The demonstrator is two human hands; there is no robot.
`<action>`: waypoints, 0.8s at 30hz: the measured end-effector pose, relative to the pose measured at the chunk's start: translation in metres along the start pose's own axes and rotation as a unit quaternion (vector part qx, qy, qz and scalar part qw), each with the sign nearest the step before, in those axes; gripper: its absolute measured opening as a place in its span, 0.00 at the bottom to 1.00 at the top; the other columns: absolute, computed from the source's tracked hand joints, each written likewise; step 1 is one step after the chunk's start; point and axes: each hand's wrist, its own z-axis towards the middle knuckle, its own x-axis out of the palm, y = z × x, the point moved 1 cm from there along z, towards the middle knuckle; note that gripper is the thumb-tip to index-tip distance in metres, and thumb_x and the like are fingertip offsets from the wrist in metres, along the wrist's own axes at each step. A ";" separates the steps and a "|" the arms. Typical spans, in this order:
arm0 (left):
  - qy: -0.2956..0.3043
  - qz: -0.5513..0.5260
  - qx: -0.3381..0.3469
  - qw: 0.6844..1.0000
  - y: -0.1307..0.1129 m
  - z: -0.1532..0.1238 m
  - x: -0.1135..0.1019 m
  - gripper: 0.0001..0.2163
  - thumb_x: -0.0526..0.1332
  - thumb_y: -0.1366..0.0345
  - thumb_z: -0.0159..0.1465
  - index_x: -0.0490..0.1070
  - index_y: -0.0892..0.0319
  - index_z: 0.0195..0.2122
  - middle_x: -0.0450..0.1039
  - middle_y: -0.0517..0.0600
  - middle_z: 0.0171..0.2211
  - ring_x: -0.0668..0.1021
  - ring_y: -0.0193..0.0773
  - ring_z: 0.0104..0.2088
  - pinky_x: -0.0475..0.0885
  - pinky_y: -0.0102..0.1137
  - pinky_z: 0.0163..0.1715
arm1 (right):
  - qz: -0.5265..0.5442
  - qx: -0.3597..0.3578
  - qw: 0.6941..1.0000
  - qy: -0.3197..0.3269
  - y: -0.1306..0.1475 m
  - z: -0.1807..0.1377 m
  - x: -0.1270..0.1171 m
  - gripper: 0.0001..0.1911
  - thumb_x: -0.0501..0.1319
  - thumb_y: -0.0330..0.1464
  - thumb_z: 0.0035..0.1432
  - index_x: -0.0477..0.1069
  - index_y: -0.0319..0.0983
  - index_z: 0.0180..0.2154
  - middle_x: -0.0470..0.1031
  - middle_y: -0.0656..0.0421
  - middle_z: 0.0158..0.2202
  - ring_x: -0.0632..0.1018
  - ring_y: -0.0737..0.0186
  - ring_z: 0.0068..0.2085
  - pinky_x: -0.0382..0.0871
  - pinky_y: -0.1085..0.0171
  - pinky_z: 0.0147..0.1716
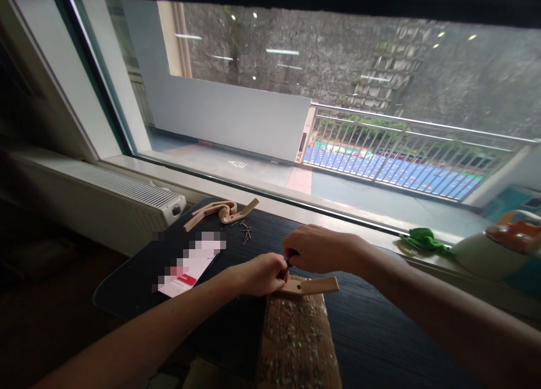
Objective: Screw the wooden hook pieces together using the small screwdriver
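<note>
My left hand (262,273) is closed on the left end of a pale bent wooden piece (310,286) that has a round hole. The piece lies across the top end of a worn wooden block (298,338) with a rough, pitted surface. Just above, my right hand (319,247) is closed around a small dark tool (291,257) pointing down toward the left fingers. Its kind and its tip are hidden by the hands. Further back lie more curved wooden pieces (228,210), beside several loose screws or nails (246,231).
A pink and white paper or packet (190,270), partly pixelated, lies on the dark table (127,287). To the left is a radiator (127,197). A green cloth (425,239) and a pale rounded container (482,259) are by the window sill (338,225) at right.
</note>
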 end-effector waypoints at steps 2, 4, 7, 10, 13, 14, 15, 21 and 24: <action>0.012 -0.001 0.010 1.000 0.000 0.000 -0.001 0.05 0.58 0.74 0.51 0.73 0.63 0.26 0.72 0.47 0.22 0.71 0.31 0.23 0.61 0.24 0.23 | -0.001 0.005 1.000 0.005 -0.001 0.001 0.001 0.11 0.55 0.26 0.52 0.76 0.38 0.32 0.79 0.54 0.32 0.75 0.62 0.31 0.59 0.66 0.26; 0.028 -0.006 0.022 0.999 0.000 0.000 -0.002 0.03 0.60 0.73 0.50 0.72 0.63 0.25 0.70 0.45 0.20 0.70 0.30 0.22 0.59 0.23 0.21 | -0.004 0.004 1.000 0.008 -0.001 0.001 0.002 0.11 0.55 0.26 0.52 0.76 0.37 0.32 0.78 0.54 0.31 0.74 0.62 0.31 0.59 0.66 0.26; 0.037 -0.011 0.023 0.999 -0.002 -0.001 -0.004 0.02 0.60 0.74 0.49 0.71 0.63 0.25 0.67 0.44 0.20 0.68 0.29 0.21 0.58 0.23 0.20 | 0.007 -0.002 1.000 0.008 -0.001 0.000 0.002 0.11 0.54 0.27 0.52 0.76 0.36 0.32 0.78 0.54 0.31 0.74 0.63 0.30 0.60 0.67 0.27; 0.036 -0.007 0.014 0.999 -0.003 -0.002 -0.004 0.03 0.60 0.75 0.49 0.71 0.63 0.23 0.67 0.44 0.20 0.68 0.29 0.21 0.58 0.23 0.21 | 0.015 -0.005 1.000 0.011 0.000 -0.001 0.002 0.12 0.54 0.27 0.52 0.76 0.36 0.32 0.78 0.54 0.31 0.73 0.65 0.29 0.59 0.67 0.27; 0.037 -0.004 0.015 0.999 -0.006 -0.003 -0.005 0.02 0.60 0.75 0.49 0.71 0.63 0.23 0.68 0.44 0.20 0.69 0.29 0.22 0.59 0.23 0.21 | 0.006 -0.001 1.000 0.015 0.002 -0.002 0.002 0.12 0.54 0.27 0.52 0.76 0.36 0.32 0.78 0.54 0.30 0.73 0.65 0.29 0.59 0.67 0.27; 0.036 -0.003 0.017 0.999 -0.006 -0.003 -0.005 0.02 0.60 0.74 0.50 0.71 0.63 0.23 0.69 0.45 0.20 0.69 0.29 0.22 0.59 0.24 0.21 | 0.003 -0.001 1.000 0.015 0.003 -0.002 0.002 0.12 0.53 0.27 0.53 0.76 0.35 0.32 0.78 0.54 0.31 0.73 0.64 0.30 0.59 0.67 0.27; 0.033 -0.002 0.018 0.999 -0.007 -0.003 -0.005 0.03 0.59 0.74 0.50 0.72 0.63 0.24 0.70 0.45 0.21 0.69 0.30 0.22 0.59 0.24 0.21 | -0.001 0.000 1.000 0.013 0.003 -0.002 0.002 0.12 0.53 0.26 0.53 0.76 0.35 0.33 0.78 0.53 0.31 0.74 0.64 0.31 0.59 0.67 0.27; 0.014 0.015 0.040 0.999 -0.006 -0.002 -0.004 0.06 0.56 0.74 0.53 0.72 0.63 0.24 0.72 0.47 0.22 0.70 0.30 0.23 0.61 0.23 0.24 | -0.004 -0.005 1.000 0.003 0.002 -0.004 0.004 0.12 0.54 0.27 0.54 0.75 0.35 0.36 0.78 0.53 0.34 0.75 0.61 0.34 0.60 0.66 0.28; 0.017 0.021 0.039 0.999 -0.005 -0.002 -0.004 0.05 0.57 0.75 0.52 0.72 0.63 0.24 0.70 0.46 0.21 0.69 0.30 0.22 0.61 0.23 0.23 | -0.004 0.007 1.000 0.000 0.001 -0.005 0.005 0.11 0.54 0.29 0.54 0.75 0.35 0.34 0.78 0.53 0.32 0.75 0.62 0.32 0.59 0.66 0.26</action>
